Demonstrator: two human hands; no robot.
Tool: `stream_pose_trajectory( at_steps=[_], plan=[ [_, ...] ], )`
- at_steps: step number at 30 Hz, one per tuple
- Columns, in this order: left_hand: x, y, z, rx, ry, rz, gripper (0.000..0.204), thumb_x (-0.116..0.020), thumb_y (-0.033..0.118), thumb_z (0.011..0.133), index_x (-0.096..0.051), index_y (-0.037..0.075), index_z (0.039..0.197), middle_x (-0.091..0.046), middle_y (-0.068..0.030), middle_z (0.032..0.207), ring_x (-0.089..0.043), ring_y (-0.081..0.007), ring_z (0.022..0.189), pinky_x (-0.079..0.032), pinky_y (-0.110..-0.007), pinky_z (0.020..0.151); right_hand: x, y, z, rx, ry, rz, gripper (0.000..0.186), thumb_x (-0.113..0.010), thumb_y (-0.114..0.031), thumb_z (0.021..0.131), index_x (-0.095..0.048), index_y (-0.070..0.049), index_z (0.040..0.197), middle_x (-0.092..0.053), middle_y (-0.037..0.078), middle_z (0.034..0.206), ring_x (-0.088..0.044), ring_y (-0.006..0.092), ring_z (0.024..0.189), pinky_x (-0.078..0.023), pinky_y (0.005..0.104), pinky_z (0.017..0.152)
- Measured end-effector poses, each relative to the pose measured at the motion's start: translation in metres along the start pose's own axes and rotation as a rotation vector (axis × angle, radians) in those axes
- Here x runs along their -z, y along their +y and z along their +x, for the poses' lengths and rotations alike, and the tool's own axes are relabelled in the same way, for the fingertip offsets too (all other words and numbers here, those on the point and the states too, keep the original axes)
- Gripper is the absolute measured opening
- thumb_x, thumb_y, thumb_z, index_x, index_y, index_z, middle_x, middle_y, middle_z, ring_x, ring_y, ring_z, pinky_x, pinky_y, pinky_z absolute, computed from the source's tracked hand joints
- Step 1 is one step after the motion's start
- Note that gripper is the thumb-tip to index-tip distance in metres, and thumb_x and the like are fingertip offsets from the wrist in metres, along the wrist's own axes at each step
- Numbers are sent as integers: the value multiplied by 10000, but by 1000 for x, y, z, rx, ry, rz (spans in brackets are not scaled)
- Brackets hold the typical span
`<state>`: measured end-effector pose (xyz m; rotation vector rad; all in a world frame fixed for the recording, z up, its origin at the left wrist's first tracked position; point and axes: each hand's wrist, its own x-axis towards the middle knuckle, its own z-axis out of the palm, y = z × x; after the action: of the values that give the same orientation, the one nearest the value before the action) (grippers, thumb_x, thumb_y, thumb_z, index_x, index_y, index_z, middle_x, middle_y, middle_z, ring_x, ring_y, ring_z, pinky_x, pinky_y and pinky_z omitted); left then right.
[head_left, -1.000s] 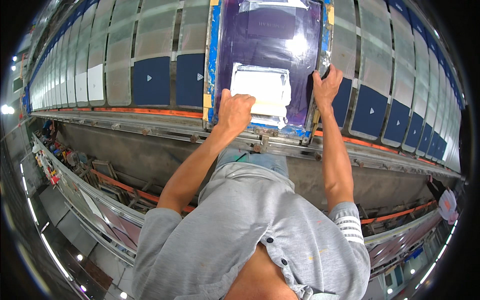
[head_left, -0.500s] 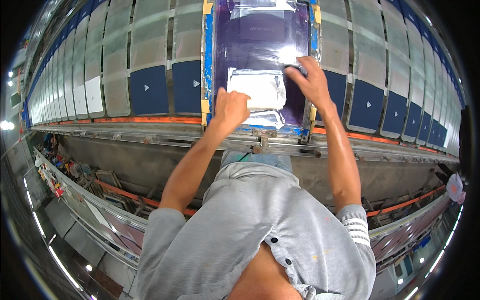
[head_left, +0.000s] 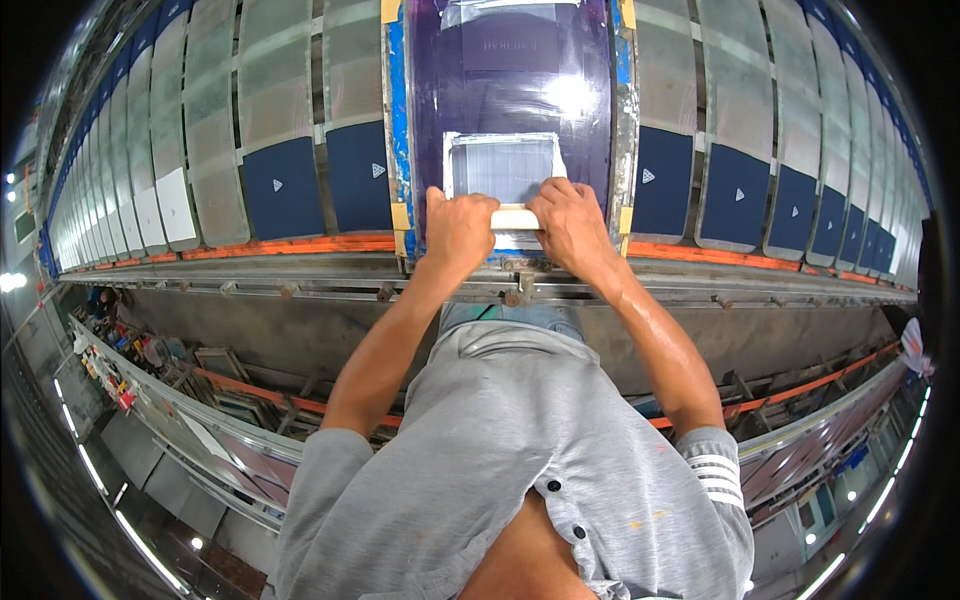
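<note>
A purple printing screen (head_left: 505, 100) in a blue-taped frame (head_left: 398, 120) lies in front of me. Near its close end is a pale rectangular window (head_left: 502, 170), edged with smeared white ink. Both my hands grip a cream-coloured squeegee (head_left: 515, 218), which lies crosswise at the window's near edge. My left hand (head_left: 458, 230) is closed round its left end, with the thumb pointing up. On its right end, the fingers of my right hand (head_left: 572, 225) are wrapped over the top. The squeegee's lower edge is hidden from this view.
Long grey pallets carrying navy fabric pieces (head_left: 283, 195) with small white triangle prints stretch away on both sides. A metal rail (head_left: 440, 288) and an orange strip (head_left: 715, 257) run along the near edge. Behind me stands another long table (head_left: 215, 445).
My right hand has come down and left from the screen's right side and gripped the squeegee. The window, solid white before, now looks pale and streaked, with the squeegee at its near edge.
</note>
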<state>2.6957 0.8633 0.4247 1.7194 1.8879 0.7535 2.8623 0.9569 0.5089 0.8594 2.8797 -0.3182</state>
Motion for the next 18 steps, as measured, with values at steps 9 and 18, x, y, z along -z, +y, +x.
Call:
stream_pose_trajectory(
  at_steps=[9,18],
  plan=[
    [49,-13,83,3,-19,105,232,-663,48,824,-823,176,933,-753,-91,776,-715,-273,715,-370,-444,708,38,33,74,2,35,-18,138,-698,-72,811,-685,-80,948,-675,82,989,-624,299,1056,-484,451,868],
    [33,9,22,34,-144,59,288,-667,32,807,-827,200,978,-765,-98,806,-719,-266,728,-385,-434,738,42,28,1,-272,-64,372,385,-809,-272,864,-733,-52,1170,-696,162,1116,-644,322,1115,-503,450,969]
  ],
)
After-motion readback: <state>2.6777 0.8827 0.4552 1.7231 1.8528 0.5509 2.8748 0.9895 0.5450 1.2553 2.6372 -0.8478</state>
